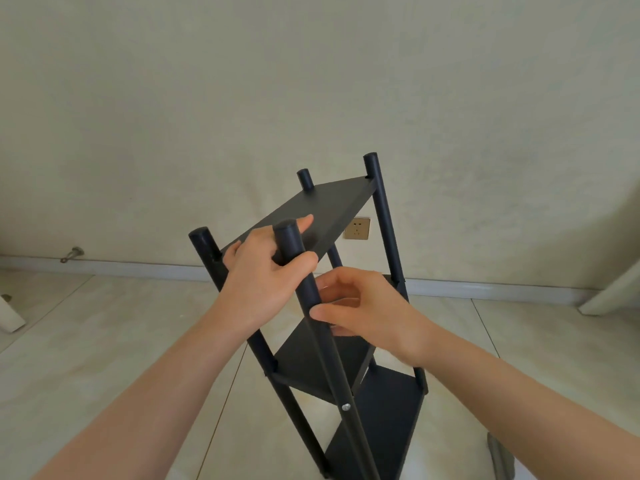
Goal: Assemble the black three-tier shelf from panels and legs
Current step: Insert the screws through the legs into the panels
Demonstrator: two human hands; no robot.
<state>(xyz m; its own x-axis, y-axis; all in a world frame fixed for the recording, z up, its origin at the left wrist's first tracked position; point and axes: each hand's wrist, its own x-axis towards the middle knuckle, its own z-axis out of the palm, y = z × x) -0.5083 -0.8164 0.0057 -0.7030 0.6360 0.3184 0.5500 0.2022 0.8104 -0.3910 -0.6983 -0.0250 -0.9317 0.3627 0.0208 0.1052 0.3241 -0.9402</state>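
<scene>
The shelf (384,420) stood upright on the floor (104,323) straight in front of the person, under and between both hands, with its four legs rising past the top panel (332,206). The left hand (263,271) was clamped on the near leg (329,358) close to its capped end, thumb curled across the front of the pole and one finger stretched flat along the top panel's near edge. Just below it, the right hand (363,306) held the same leg, thumb pressed on the front and the other fingers curled round behind; whether those fingers also touched the underside of the panel could not be made out. The two hands sat near each other on the pole, the left above, without touching. Below the right hand lay the middle panel (304,365), and lower still the bottom panel. A silver screw (345,407) showed in the near leg beneath the right wrist, about level with the middle panel's front corner. Beyond the hands, under the top panel, a socket (357,228) was set in the wall (311,81). Far out to the left of the left hand a doorstop (72,254) stuck out above the skirting.
</scene>
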